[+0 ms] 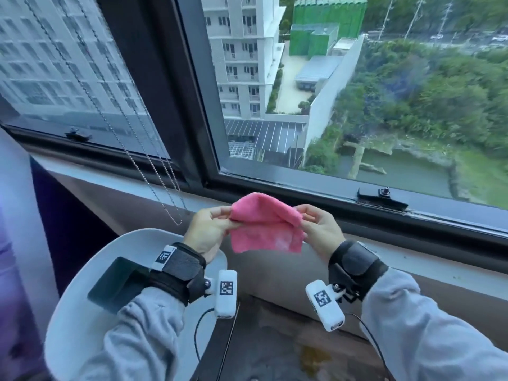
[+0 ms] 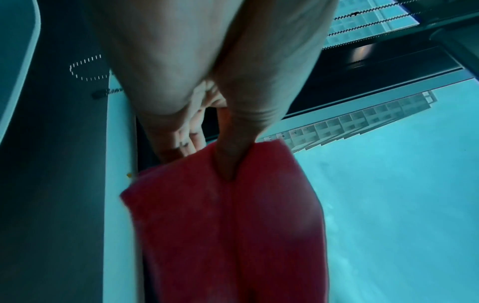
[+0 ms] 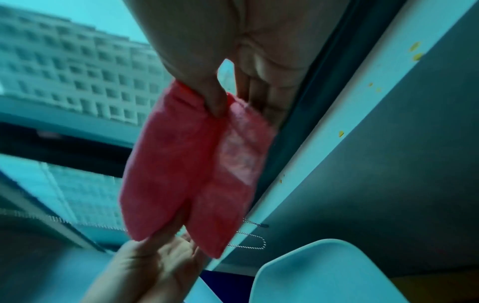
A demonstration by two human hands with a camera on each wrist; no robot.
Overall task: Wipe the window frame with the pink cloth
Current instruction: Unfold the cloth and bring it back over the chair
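Note:
A pink cloth (image 1: 265, 225) hangs folded over between my two hands, just in front of the dark window frame (image 1: 330, 195). My left hand (image 1: 213, 225) pinches its left end with thumb and fingers, and my right hand (image 1: 313, 222) pinches the right end. In the left wrist view the thumb presses into the cloth (image 2: 228, 225). The right wrist view shows the cloth (image 3: 191, 170) stretched from my right thumb down to my left hand (image 3: 158, 264). The cloth is held in the air, apart from the frame.
A dark vertical mullion (image 1: 176, 105) divides two panes. A bead chain (image 1: 154, 166) hangs down to the sill (image 1: 412, 259). Black latches (image 1: 382, 198) sit on the lower frame. A white chair (image 1: 79, 312) with a dark phone (image 1: 115, 284) stands at lower left.

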